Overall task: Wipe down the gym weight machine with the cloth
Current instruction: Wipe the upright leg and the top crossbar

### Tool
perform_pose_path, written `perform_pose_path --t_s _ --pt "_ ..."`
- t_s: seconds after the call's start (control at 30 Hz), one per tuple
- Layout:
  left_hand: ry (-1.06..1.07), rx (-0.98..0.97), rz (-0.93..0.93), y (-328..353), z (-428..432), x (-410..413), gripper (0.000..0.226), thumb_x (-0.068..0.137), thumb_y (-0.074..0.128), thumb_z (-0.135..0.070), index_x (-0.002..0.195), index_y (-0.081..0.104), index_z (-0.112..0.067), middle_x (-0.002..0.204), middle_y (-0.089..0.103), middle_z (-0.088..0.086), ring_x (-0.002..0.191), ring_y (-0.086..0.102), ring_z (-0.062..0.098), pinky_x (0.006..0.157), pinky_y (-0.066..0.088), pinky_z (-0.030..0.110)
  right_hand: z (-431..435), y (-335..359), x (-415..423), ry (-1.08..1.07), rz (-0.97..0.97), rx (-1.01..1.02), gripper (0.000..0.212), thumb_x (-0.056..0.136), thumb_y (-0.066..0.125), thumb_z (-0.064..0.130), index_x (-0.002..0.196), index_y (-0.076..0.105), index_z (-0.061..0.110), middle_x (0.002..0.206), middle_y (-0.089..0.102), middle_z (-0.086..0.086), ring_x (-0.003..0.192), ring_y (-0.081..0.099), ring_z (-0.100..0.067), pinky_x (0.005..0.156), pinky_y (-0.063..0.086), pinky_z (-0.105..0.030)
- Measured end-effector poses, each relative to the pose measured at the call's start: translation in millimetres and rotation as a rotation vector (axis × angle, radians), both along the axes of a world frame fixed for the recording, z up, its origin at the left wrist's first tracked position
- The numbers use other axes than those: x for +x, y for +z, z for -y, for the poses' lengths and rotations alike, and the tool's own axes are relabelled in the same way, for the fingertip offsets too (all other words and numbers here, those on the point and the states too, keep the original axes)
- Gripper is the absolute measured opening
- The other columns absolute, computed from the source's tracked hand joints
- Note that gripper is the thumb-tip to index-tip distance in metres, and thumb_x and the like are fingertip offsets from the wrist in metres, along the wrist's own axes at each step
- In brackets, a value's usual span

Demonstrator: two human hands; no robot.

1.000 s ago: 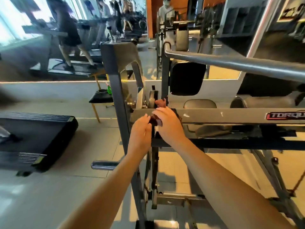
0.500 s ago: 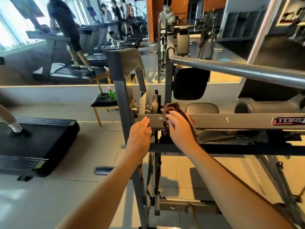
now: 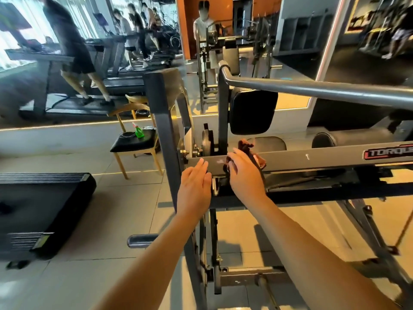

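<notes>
The grey weight machine fills the middle and right of the head view; its horizontal beam (image 3: 312, 158) with a red logo runs to the right. A dark reddish-brown cloth (image 3: 248, 147) is draped over the beam's left part. My right hand (image 3: 244, 175) presses the cloth against the beam's front face, fingers wrapped in it. My left hand (image 3: 195, 186) lies just left of it, fingers straight and resting on the beam's left end beside the upright post (image 3: 162, 130). A black pad (image 3: 252, 110) and a long round bar (image 3: 324, 91) stand above the beam.
A treadmill (image 3: 40, 206) sits on the floor at left. Behind the post stands a wooden chair (image 3: 134, 145) with a green spray bottle (image 3: 139, 130). A wall mirror behind shows people on treadmills. A short chrome peg (image 3: 143, 240) sticks out low at left.
My right hand has slid the cloth right along the beam, off the pivot area. My left hand has opened and settled flat on the beam's end.
</notes>
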State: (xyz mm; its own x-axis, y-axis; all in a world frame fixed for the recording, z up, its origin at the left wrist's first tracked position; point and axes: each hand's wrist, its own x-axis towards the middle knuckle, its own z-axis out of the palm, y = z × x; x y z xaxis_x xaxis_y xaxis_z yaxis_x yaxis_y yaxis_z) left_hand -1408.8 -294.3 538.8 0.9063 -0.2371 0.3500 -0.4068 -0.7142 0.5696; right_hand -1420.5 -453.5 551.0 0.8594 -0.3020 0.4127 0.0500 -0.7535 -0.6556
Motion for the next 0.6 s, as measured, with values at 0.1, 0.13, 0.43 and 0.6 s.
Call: perform_pose_path --t_s 0.1,0.13,0.43,0.6 --pt "-0.010 -0.021 0.019 5 3 5 0.047 0.110 0.030 -0.034 0.156 0.036 -0.023 0.161 0.035 -0.007 0.145 0.024 0.009 0.115 0.021 0.025 -25 5 5 0.072 0.002 -0.101 0.037 0.104 0.054 0.017 0.140 0.058 0.019 0.149 0.053 0.000 0.145 0.040 -0.021 0.122 0.030 -0.041" --pt "-0.021 -0.005 0.029 6 2 6 0.047 0.110 0.030 -0.034 0.156 0.036 -0.024 0.160 0.036 -0.007 0.145 0.025 0.009 0.116 0.021 0.025 -29 6 6 0.140 0.006 -0.139 0.036 0.103 0.056 0.016 0.138 0.060 0.020 0.147 0.055 0.000 0.144 0.041 -0.021 0.122 0.030 -0.043" --pt "-0.033 0.037 0.076 -1 0 7 0.046 0.110 0.033 -0.030 0.154 0.038 -0.019 0.162 0.034 -0.005 0.142 0.022 0.009 0.118 0.018 0.026 -2 -5 -3 -0.149 0.017 0.025 0.040 0.104 0.051 0.022 0.144 0.049 0.023 0.157 0.031 -0.001 0.138 0.046 -0.024 0.109 0.048 -0.039" --pt "-0.068 0.054 0.096 -2 -3 5 0.047 0.110 0.028 -0.031 0.155 0.036 -0.019 0.161 0.036 -0.003 0.143 0.026 0.012 0.119 0.022 0.031 -34 -4 2 0.166 0.041 -0.114 0.042 0.104 0.054 0.017 0.145 0.054 0.020 0.154 0.048 0.001 0.146 0.038 -0.016 0.123 0.030 -0.041"
